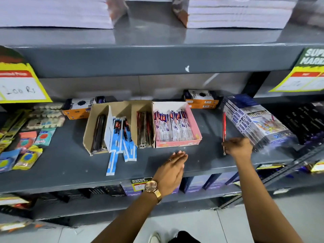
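A grey metal shelf (70, 165) holds stationery. My right hand (239, 147) pinches a thin red pen (223, 127) that stands nearly upright just left of a wrapped stack of blue and white boxes (256, 121). My left hand (172, 170), with a gold watch on the wrist, hovers open and flat over the shelf's front, just below a pink box (177, 142) of white pen packets. A brown cardboard box (87, 132) with dividers sits to the left, holding dark pens, blue packets and red-black packets. Some blue packets (112, 162) spill out onto the shelf.
Orange and black boxes (201, 100) stand at the back. Eraser and sharpener packs (28, 155) lie at the far left. Yellow price cards (19, 85) hang from the upper shelf, which carries stacks of paper (236, 13). More boxed goods fill the lower shelf (210, 183).
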The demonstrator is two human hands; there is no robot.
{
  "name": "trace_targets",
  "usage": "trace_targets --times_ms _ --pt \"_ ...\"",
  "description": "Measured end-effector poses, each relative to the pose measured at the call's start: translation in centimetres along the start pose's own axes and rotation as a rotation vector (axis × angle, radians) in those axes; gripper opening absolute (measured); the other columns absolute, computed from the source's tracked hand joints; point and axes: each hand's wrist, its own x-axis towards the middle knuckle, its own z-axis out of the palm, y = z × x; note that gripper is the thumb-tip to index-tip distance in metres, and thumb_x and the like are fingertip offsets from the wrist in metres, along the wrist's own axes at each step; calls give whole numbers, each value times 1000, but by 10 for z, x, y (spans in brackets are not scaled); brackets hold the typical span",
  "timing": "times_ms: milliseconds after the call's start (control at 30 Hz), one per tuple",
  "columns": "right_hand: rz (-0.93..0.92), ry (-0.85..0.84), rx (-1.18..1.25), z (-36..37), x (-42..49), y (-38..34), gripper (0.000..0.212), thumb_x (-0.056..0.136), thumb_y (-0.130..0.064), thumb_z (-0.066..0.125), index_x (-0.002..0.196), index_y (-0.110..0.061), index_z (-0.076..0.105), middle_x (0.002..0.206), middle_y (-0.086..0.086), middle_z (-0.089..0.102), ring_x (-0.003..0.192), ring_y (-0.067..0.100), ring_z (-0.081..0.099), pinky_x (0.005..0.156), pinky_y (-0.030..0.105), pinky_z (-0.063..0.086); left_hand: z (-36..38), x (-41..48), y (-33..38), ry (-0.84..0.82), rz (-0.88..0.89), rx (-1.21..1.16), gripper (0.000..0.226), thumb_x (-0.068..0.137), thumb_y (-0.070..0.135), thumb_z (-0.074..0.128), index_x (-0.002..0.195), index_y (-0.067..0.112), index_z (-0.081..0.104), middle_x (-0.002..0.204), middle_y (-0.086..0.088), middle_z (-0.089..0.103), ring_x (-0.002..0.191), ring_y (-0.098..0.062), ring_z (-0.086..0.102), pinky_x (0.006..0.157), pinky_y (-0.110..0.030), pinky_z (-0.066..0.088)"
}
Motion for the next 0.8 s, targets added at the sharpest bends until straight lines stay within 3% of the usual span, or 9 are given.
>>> trace_targets --times_ms 67,133,267,400,500,600,800 --pt "-21 -97 182 -2 -12 -1 11 73 -2 73 83 -6 73 77 16 71 78 27 64 88 47 55 -5 1 2 3 -51 -117 40 101 15 38 140 10 42 147 -8 42 139 -19 31 115 -27 23" --pt "-46 -283 357 -7 -33 -5 14 77 4 69 78 -10 72 62 3 73 67 25 65 77 38 56 -12 3 6 21 -128 -253 39 102 18 40 140 11 44 138 -15 52 130 -25 45 108 -31 37" --pt "-79 -682 447 -17 -83 -14 19 80 4 67 84 -14 73 70 -2 78 65 7 74 56 15 57 -28 5 13 58 -301 -615 41 103 24 35 143 14 37 136 -7 54 123 -15 53 102 -19 37" --pt "-12 -894 387 -6 -121 -10 20 81 8 64 89 -7 73 72 2 78 65 9 74 57 17 58 -45 9 21 146 -571 -1235 40 104 27 30 134 7 47 127 -20 59 109 -27 61 92 -35 51" --pt "24 -971 351 5 -139 -2 18 79 8 67 87 -7 74 73 4 77 64 11 73 59 19 59 -54 11 19 258 -712 -1503 39 102 30 35 120 1 54 118 -23 63 107 -35 63 86 -43 54" --pt "53 -968 337 14 -150 4 17 79 5 68 89 -7 74 74 4 77 64 12 72 61 20 59 -61 9 13 272 -749 -1588 39 103 31 35 115 2 57 119 -21 64 107 -32 63 85 -42 56" --pt "97 -946 341 26 -164 7 14 79 2 70 89 -7 74 71 4 77 61 10 71 57 20 58 -64 -1 5 228 -765 -1437 37 103 30 34 113 10 63 116 -12 69 104 -26 67 95 -40 49"
